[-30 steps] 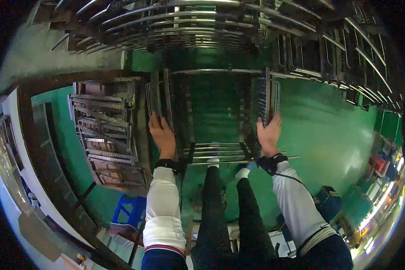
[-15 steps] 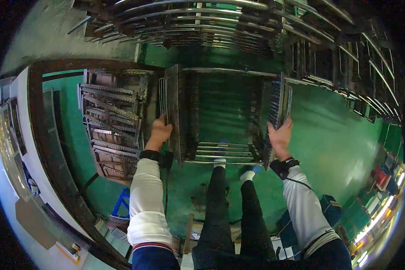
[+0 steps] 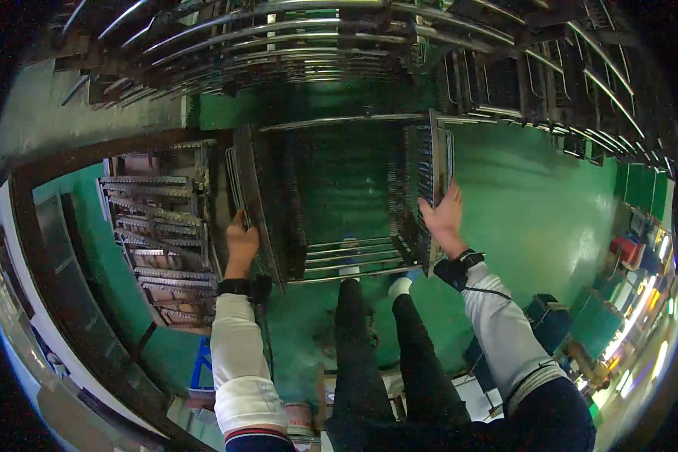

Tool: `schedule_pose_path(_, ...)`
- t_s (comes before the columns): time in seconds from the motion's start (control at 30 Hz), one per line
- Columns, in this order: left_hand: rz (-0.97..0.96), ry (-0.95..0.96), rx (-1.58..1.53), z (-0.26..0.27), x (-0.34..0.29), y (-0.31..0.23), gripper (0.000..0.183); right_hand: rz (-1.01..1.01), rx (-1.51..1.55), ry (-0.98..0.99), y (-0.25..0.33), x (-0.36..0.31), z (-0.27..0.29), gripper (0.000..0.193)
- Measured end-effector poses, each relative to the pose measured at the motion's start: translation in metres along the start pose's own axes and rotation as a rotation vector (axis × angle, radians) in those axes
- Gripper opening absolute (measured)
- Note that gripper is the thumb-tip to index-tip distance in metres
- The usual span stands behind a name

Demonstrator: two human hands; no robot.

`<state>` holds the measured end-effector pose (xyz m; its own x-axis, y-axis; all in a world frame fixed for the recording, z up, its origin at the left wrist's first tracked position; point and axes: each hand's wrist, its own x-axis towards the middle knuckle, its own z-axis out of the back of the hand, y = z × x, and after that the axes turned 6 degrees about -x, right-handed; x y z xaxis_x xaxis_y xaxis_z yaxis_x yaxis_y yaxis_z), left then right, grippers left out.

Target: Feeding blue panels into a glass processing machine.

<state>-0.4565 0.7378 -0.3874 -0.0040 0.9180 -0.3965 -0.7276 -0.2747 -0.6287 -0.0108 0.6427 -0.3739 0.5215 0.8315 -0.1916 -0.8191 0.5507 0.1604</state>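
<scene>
A green floor (image 3: 535,226) spreads open to the right of the wire rack frame (image 3: 339,203), which is held up between stacked racks (image 3: 158,233) at its left. The left hand (image 3: 241,245) clamps its left edge; the right hand (image 3: 444,218) presses open-palmed against its right edge.

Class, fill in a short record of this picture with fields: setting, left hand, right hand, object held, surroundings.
setting: workshop with a green floor, seen from above
left hand: left hand grips the left side of the metal rack frame
right hand: right hand lies flat against the frame's right side
object held: open rack frame of thin metal bars, held between both hands above the person's legs
surroundings: second loaded rack at the left; rows of metal racks above; blue stool below
</scene>
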Motion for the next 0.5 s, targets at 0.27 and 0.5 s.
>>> schedule_pose_path(0.27,0.1,-0.178,-0.089,-0.021,-0.01,0.051,0.046,0.456,-0.08,0.131,0.085,-0.002,0.074,0.078)
schedule_pose_path(0.5,0.085,-0.27,-0.237,-0.038,-0.002,0.027,0.043,1.094,-0.324,0.503,0.132,-0.008,-0.031,0.06)
